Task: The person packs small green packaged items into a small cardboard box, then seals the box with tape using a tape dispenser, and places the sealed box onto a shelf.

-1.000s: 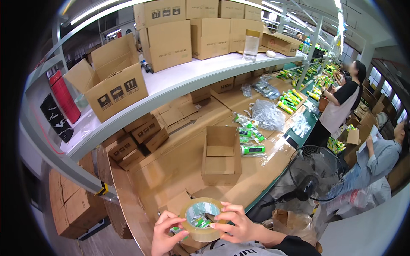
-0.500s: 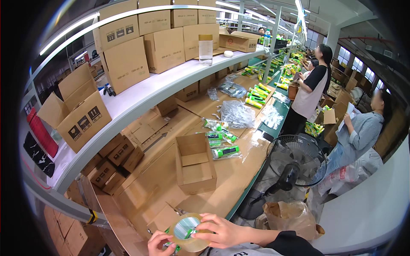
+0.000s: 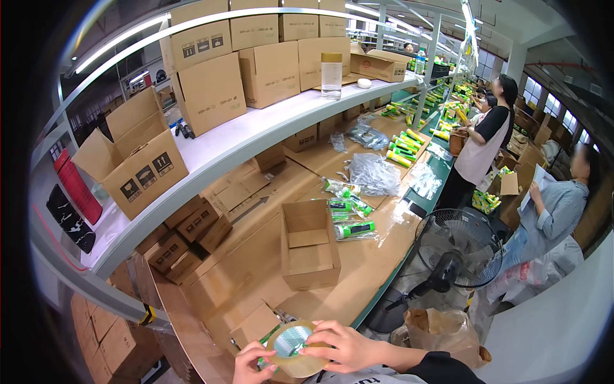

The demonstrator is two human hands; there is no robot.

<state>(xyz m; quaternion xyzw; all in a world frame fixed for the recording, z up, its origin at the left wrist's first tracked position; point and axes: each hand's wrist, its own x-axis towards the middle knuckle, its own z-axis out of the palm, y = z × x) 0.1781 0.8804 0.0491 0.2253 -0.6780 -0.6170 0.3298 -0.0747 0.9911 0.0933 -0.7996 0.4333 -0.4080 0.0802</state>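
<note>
Both hands, left hand (image 3: pixel 252 365) and right hand (image 3: pixel 345 349), each grip clamped on tape roll (image 3: pixel 293 349) above cardboard-covered table (image 3: pixel 377 262).

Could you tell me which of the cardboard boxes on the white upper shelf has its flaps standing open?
The box at the shelf's left end, its flaps splayed upward. The other stacked boxes further along the shelf are closed.

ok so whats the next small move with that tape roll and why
Probably pick the loose tape end free with the left hand: both hands grip the tape roll, the right hand steadies it, and the open small box sits unsealed ahead.
</note>
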